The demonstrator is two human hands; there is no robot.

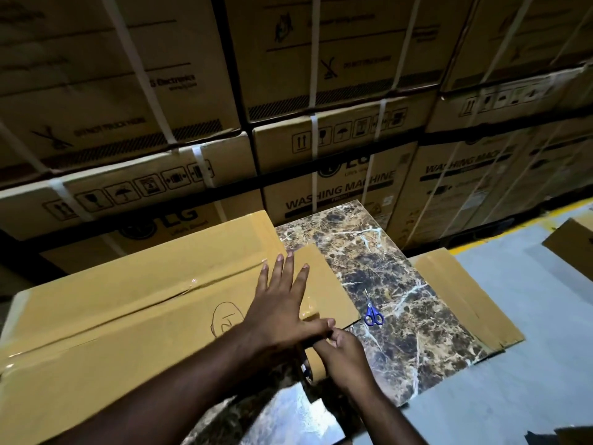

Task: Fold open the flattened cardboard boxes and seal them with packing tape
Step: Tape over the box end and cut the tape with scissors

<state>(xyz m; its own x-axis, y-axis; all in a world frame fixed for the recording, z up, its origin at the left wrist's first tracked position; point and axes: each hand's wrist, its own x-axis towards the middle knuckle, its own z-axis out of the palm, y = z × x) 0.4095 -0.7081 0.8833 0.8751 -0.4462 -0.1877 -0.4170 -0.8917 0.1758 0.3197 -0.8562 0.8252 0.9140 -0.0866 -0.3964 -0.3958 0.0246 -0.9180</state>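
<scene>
Box: a brown cardboard box (128, 316) lies on the left part of the table, its long axis running from near left to far right; a taped centre seam follows that same line, and a pen scribble sits near the hands.
Flap: the box's end flap (324, 284) sticks out to the right over the table top, lying flat.
Left hand: the left hand (282, 303) lies palm down with straight, spread fingers, pressing where the box top meets the flap, fingertips pointing away from the person.
Right hand: the right hand (343, 358) is curled around a roll of brown tape (316, 364) at the box's near right corner, just under the left thumb.
Scissors: blue-handled scissors (372, 311) lie on the table just right of the flap, blades pointing away.
Other cardboard: a flat brown sheet (465, 297) hangs off the table's right edge, well apart from the box.
Table: a dark marble-patterned table (401, 284) with pale veins.
Room: grey floor (529, 364) with a yellow line; stacked strapped cartons (321, 75) marked "WASHING MACHINE" form a wall behind.
</scene>
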